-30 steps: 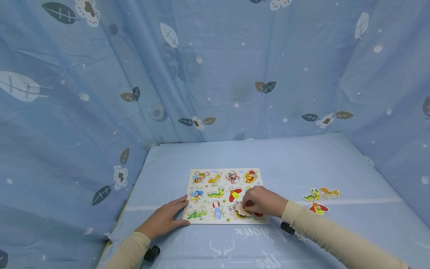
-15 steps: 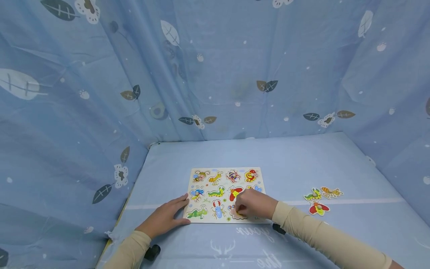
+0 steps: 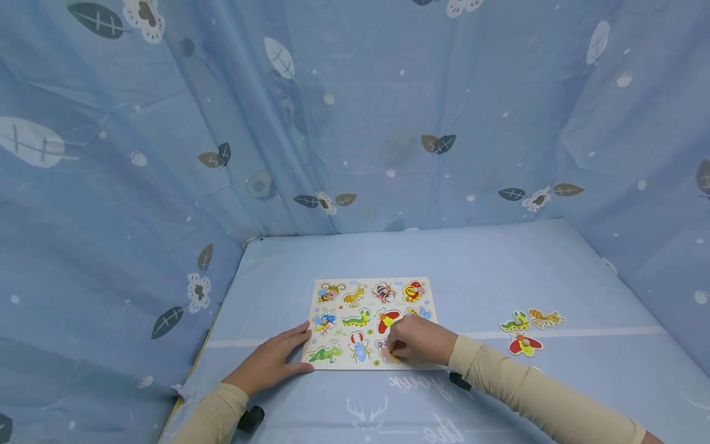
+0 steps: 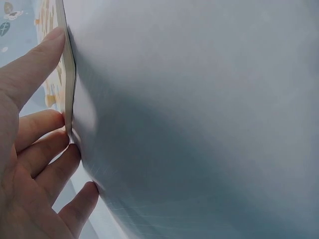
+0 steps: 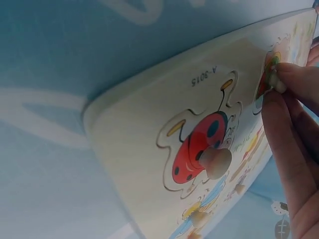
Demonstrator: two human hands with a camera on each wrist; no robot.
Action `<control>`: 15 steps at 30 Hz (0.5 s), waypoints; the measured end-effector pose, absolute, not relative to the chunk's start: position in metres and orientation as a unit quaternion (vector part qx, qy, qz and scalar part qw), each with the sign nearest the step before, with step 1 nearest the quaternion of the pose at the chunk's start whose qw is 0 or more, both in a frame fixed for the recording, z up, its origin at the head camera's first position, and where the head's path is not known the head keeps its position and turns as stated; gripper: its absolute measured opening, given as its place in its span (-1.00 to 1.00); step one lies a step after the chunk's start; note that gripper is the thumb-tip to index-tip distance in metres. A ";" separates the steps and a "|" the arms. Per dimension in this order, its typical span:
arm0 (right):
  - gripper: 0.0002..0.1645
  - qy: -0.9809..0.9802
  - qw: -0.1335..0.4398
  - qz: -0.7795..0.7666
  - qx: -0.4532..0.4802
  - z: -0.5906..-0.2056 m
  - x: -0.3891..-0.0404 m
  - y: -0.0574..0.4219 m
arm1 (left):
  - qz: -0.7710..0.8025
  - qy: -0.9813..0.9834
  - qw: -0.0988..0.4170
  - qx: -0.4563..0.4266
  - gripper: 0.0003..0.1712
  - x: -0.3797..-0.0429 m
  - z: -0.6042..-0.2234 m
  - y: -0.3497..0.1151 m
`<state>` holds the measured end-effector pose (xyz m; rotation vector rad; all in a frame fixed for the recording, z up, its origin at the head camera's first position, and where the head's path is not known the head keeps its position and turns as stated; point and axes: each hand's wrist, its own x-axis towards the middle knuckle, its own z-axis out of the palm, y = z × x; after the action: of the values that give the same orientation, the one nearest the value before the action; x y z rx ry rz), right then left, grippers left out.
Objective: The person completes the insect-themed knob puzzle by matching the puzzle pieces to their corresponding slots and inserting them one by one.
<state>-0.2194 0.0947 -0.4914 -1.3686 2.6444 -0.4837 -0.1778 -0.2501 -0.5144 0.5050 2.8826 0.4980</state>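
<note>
A wooden insect peg puzzle board (image 3: pixel 338 335) lies on the table before me. My left hand (image 3: pixel 273 356) rests at its left edge; in the left wrist view the thumb touches the board's side and the fingers spread along the corner. My right hand (image 3: pixel 420 339) is over the lower right part. Its thumb and finger pinch the wooden knob of a pinkish puzzle piece (image 3: pixel 384 351), which sits in or on its slot; the hand hides much of it. Beside it, the right wrist view shows a ladybug piece (image 5: pixel 192 154) with its knob.
Right of the board lie three loose puzzle pieces: a green caterpillar (image 3: pixel 515 321), a striped orange insect (image 3: pixel 546 318) and a red-winged insect (image 3: pixel 524 345). A small pale bit shows beside the right sleeve (image 3: pixel 532 385). Blue patterned curtains (image 3: pixel 399 111) surround the blue-covered table (image 3: pixel 355 256).
My right hand has moved slightly left and down with the pinkish piece, which was held tilted above its slot and now lies over it. My left hand stays at the board's edge.
</note>
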 end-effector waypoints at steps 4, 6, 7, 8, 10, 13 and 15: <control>-0.77 0.871 0.062 -0.161 -0.459 -0.494 -0.221 0.097 | 0.169 0.967 0.090 0.170 0.01 -0.178 -0.518 -0.252; -0.78 0.870 0.068 -0.167 -0.459 -0.495 -0.221 0.099 | 0.171 0.966 0.090 0.173 0.01 -0.177 -0.518 -0.252; -0.80 0.870 0.073 -0.172 -0.456 -0.494 -0.221 0.101 | 0.173 0.965 0.091 0.174 0.00 -0.177 -0.518 -0.252; -0.81 0.871 0.079 -0.176 -0.452 -0.493 -0.221 0.103 | 0.174 0.965 0.091 0.174 0.00 -0.176 -0.518 -0.252; -0.81 0.873 0.083 -0.180 -0.445 -0.492 -0.222 0.111 | 0.174 0.965 0.090 0.173 -0.01 -0.176 -0.517 -0.252; -0.81 0.879 0.092 -0.197 -0.424 -0.489 -0.222 0.127 | 0.170 0.967 0.088 0.171 0.00 -0.176 -0.516 -0.252; -0.83 0.884 0.087 -0.209 -0.410 -0.488 -0.221 0.142 | 0.164 0.968 0.086 0.169 0.00 -0.177 -0.515 -0.251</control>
<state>-0.2212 0.1423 -0.4878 -1.2217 2.6317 -0.6219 -0.1773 -0.2514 -0.5154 0.5036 2.8860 0.4902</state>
